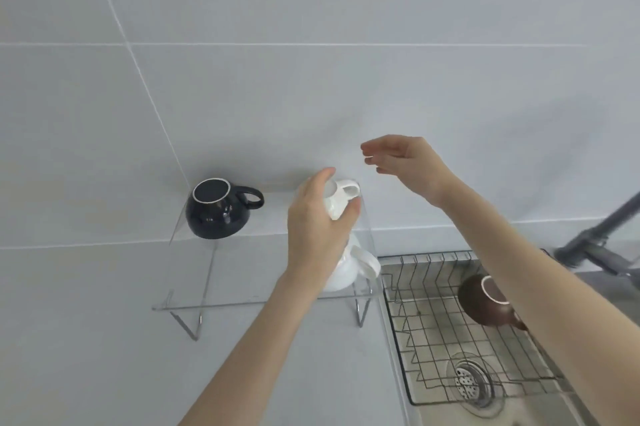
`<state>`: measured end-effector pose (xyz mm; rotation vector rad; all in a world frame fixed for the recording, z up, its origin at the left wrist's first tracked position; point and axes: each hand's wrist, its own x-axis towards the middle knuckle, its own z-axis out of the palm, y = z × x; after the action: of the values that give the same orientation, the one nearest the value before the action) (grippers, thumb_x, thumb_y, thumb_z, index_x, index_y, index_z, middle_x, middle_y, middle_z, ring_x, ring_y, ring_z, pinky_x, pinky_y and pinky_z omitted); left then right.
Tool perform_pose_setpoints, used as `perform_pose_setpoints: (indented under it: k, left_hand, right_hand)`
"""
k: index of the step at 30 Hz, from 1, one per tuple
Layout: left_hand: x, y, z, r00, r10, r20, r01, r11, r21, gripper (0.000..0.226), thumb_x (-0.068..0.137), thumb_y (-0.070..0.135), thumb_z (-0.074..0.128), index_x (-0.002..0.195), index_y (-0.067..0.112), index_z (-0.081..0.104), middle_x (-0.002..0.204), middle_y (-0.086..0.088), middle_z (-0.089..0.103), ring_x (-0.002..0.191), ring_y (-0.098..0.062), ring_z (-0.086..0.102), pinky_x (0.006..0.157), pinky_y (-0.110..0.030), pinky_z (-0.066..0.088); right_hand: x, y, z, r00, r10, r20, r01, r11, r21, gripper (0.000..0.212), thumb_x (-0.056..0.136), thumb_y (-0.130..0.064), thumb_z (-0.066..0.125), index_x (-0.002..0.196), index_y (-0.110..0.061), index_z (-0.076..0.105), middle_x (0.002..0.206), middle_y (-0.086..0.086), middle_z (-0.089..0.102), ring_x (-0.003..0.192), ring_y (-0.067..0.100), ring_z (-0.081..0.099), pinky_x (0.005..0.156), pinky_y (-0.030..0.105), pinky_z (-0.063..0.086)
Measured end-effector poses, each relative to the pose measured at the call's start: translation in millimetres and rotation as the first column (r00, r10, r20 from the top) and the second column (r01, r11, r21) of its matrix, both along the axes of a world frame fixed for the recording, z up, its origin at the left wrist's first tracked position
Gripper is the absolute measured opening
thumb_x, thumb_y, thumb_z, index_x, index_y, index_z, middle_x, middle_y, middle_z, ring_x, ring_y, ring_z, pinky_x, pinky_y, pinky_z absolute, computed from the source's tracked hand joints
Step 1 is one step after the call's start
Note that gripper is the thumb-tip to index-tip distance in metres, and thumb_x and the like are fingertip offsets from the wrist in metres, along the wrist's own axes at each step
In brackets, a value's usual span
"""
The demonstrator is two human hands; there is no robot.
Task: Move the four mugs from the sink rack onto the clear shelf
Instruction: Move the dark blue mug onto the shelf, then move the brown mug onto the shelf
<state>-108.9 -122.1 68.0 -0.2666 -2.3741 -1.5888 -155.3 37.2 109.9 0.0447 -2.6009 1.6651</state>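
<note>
One shiny white china mug (341,199) sits gripped in the left hand (317,228), maybe stacked; the right hand (405,162) hangs open, empty. Slippery, breakable: hold its body.

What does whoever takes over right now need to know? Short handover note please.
Left hand: gripping a white mug at the clear shelf top.
Right hand: open, empty, hovering just right of it.
Black mug: upside down on the shelf top.
Second white mug: seen lower, behind the left hand; its exact resting place is unclear.
Brown mug: in the sink rack.
Left: release the white mug, move the brown one.
</note>
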Motion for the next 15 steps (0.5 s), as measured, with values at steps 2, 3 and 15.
perform_pose_setpoints:
  k: [2, 3, 15]
  left_hand:
    - [16.4, 35.0, -4.2, 0.992, -0.121, 0.025, 0.120, 0.992, 0.030, 0.039, 0.077, 0.021, 0.067, 0.114, 0.016, 0.058, 0.113, 0.005, 0.061, 0.110, -0.007, 0.054, 0.094, -0.018, 0.039]
    - [23.2, 52.3, -8.8, 0.980, -0.190, 0.061, 0.188, 0.981, 0.039, 0.036, 0.077, 0.022, 0.067, 0.111, 0.017, 0.060, 0.110, 0.007, 0.062, 0.107, -0.005, 0.055, 0.095, -0.021, 0.042]
    - [32.3, 199.0, -143.7, 0.614, -0.450, 0.648, 0.582, 0.813, 0.013, 0.080, 0.070, 0.030, 0.073, 0.139, 0.018, 0.032, 0.148, -0.005, 0.038, 0.135, -0.020, 0.037, 0.111, -0.037, 0.031]
  right_hand:
    - [21.6, 38.4, -4.4, 0.997, -0.074, 0.017, 0.074, 0.997, 0.011, 0.023, 0.087, -0.002, 0.050, 0.102, -0.013, 0.064, 0.101, 0.002, 0.065, 0.098, 0.019, 0.063, 0.091, 0.031, 0.049]
    - [31.7, 57.6, -9.8, 0.992, -0.118, 0.033, 0.118, 0.993, 0.020, 0.023, 0.087, -0.002, 0.050, 0.101, -0.013, 0.064, 0.100, 0.004, 0.065, 0.098, 0.019, 0.063, 0.091, 0.033, 0.049]
    - [118.8, 227.7, -165.4, 0.784, -0.522, 0.335, 0.452, 0.851, 0.268, 0.032, 0.083, -0.008, 0.055, 0.114, -0.010, 0.062, 0.119, 0.011, 0.066, 0.110, 0.025, 0.059, 0.100, 0.037, 0.043]
